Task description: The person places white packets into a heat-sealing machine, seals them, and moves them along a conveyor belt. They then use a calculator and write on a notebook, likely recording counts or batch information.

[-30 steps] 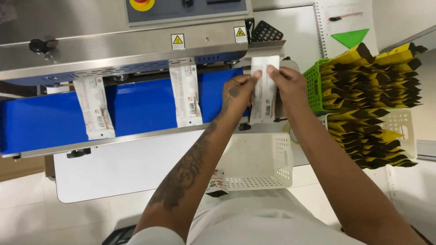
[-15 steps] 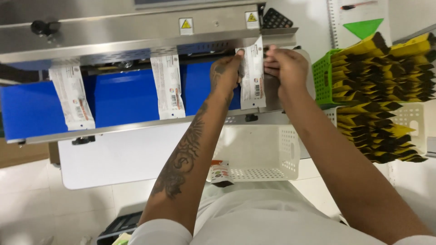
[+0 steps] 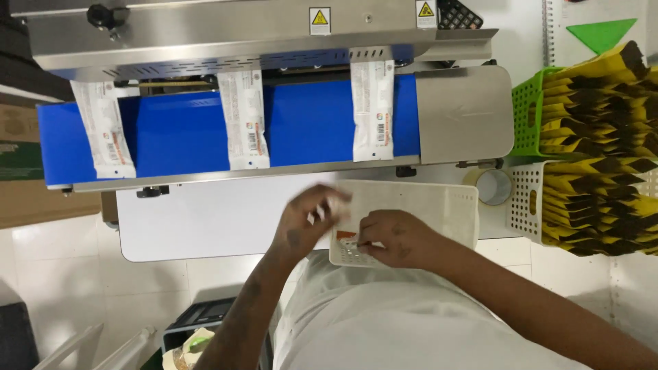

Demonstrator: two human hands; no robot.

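A white perforated basket (image 3: 439, 205) sits on the white worktop (image 3: 205, 219) just in front of the person, and both hands work at its near left corner. The right hand (image 3: 394, 236) rests low inside that corner, its fingers curled around a small packet with a red patch (image 3: 346, 235) lying on the basket floor; whether the grip is closed on it cannot be told. The left hand (image 3: 308, 219) hovers at the basket's left rim, blurred, fingers loosely spread, and whether it holds anything cannot be told. Beyond the basket runs a blue conveyor belt (image 3: 308, 120) under a steel sealing machine (image 3: 260, 34), carrying three white sachets (image 3: 373, 109) spaced along it with their tops tucked under the steel housing. To the right, a roll of clear tape (image 3: 495, 186) lies beside the basket, and further right a green basket (image 3: 528, 113) and a white basket (image 3: 524, 202) are heaped with yellow and black sachets (image 3: 603, 137).
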